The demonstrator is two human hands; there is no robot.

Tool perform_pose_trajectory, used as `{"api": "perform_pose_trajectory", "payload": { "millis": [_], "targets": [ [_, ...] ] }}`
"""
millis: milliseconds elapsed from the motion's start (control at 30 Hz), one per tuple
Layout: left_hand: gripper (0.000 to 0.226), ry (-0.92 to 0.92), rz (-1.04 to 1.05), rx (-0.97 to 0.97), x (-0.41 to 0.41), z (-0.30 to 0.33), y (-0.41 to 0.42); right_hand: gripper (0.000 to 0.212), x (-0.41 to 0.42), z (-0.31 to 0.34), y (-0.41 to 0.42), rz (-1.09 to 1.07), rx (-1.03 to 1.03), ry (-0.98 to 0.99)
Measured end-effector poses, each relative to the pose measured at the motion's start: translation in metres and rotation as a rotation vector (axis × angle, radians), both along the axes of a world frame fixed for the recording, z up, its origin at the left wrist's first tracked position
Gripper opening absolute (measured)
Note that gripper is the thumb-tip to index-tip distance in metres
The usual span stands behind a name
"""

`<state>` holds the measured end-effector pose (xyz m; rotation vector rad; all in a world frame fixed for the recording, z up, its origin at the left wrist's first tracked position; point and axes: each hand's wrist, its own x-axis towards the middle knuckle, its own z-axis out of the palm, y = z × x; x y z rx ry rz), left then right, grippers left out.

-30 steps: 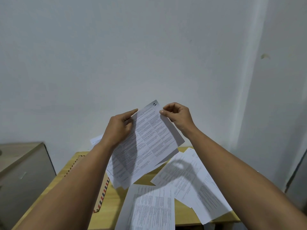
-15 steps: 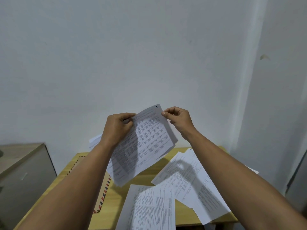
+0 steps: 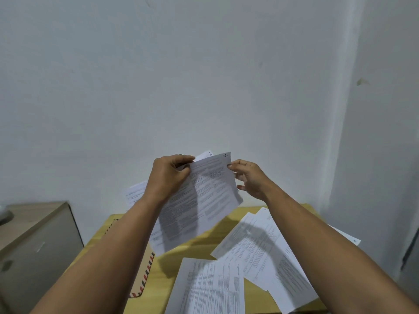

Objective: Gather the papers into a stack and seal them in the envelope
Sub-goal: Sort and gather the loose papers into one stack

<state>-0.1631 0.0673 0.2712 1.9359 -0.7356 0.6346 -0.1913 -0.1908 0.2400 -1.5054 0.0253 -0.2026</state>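
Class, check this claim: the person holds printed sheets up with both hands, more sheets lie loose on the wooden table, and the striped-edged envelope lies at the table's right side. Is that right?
Not quite. The head view shows the striped-edged envelope at the table's left side, partly hidden by the left arm. The rest stands: the left hand and right hand hold printed sheets up, and loose sheets lie on the table.
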Motion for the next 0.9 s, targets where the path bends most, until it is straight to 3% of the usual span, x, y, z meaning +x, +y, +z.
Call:
{"api": "perform_pose_trajectory", "payload": {
  "millis": [200,367,467,633,900],
  "targets": [
    [0.035,0.002,-0.055,0.017,-0.005,0.005,-0.005,0.017,-0.002,-0.005,-0.003,-0.024,0.005,0.024],
    [0.035,-0.026,-0.039,0.087,-0.005,-0.008,-0.006,0.011,-0.004,-0.01,-0.008,-0.1,0.045,-0.075],
    [0.04,0.076,0.012,0.106,-0.003,-0.011,-0.004,0.012,-0.009,-0.006,-0.007,-0.101,0.027,-0.092],
    [0.018,0.173,0.028,0.2,-0.001,-0.016,-0.006,0.013,-0.012,0.0,-0.008,-0.063,0.011,-0.077],
    [0.016,0.276,-0.064,0.173,0.006,-0.035,-0.01,0.021,-0.014,-0.011,-0.008,-0.124,-0.047,-0.091]
  ]
}}
